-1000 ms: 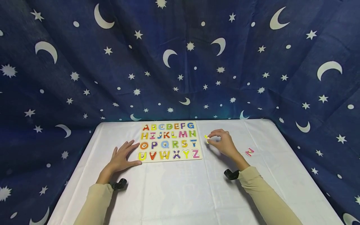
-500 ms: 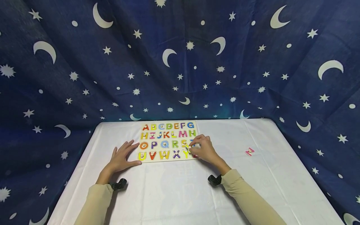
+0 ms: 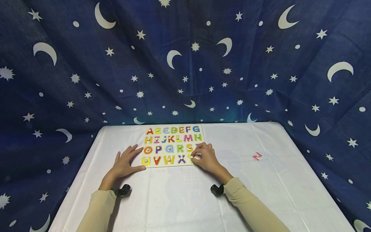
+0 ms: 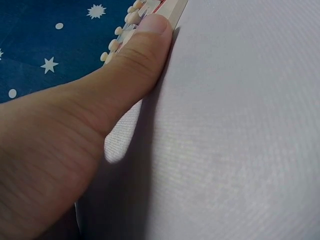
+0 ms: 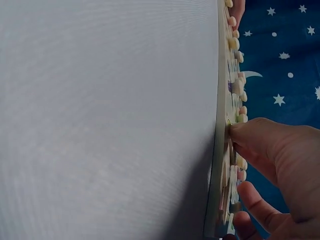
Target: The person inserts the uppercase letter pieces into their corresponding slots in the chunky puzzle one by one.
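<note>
A wooden alphabet puzzle board (image 3: 165, 144) lies on the table, its letter pieces fitted with small round knobs. My right hand (image 3: 207, 159) pinches the yellow Y piece (image 3: 189, 158) between thumb and fingers over the Y spot in the front row; the hand covers the board's front right corner. In the right wrist view the thumb (image 5: 255, 134) comes down right at the board's front edge. My left hand (image 3: 123, 164) rests at the left edge, fingers spread, and its thumb (image 4: 142, 47) touches the front left corner. A pink Z piece (image 3: 256, 156) lies off to the right.
A white cloth covers the table (image 3: 179, 199). Behind it hangs a dark blue curtain (image 3: 185, 96) with moons and stars. Each wrist wears a black camera, the left one (image 3: 123, 190) and the right one (image 3: 216, 190).
My right hand has carried the yellow Y piece leftward from beside the board, then down to the Y spot in the front row. The left hand and the Z piece have stayed put.
</note>
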A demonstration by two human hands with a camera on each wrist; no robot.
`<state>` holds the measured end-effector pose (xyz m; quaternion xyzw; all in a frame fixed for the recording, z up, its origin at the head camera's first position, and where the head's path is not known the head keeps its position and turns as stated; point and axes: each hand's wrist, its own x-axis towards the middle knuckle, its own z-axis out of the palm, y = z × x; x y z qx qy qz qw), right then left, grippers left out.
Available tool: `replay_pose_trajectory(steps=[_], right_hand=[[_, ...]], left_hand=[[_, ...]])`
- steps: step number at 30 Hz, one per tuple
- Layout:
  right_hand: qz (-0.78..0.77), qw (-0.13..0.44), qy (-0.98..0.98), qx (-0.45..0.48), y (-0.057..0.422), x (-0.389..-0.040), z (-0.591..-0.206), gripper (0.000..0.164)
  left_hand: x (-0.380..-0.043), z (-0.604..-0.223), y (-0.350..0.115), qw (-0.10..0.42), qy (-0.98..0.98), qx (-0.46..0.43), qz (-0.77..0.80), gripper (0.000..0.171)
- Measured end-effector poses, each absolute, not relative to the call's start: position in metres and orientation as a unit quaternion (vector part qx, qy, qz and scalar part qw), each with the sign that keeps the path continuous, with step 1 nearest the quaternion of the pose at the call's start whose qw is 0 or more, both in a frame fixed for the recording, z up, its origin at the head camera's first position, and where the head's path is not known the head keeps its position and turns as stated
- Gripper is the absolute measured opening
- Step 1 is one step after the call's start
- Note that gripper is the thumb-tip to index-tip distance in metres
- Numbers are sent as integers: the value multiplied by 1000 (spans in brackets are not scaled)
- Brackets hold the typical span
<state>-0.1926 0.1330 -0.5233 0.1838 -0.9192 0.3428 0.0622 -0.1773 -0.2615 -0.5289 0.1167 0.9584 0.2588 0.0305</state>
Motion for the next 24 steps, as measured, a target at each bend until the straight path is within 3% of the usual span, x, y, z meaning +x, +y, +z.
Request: replay_pose_trajectory(steps=[24], right_hand=[[336, 47, -922, 186, 137, -192, -524, 11]], left_hand=[[-176, -529, -260, 31, 957, 117, 262, 97]])
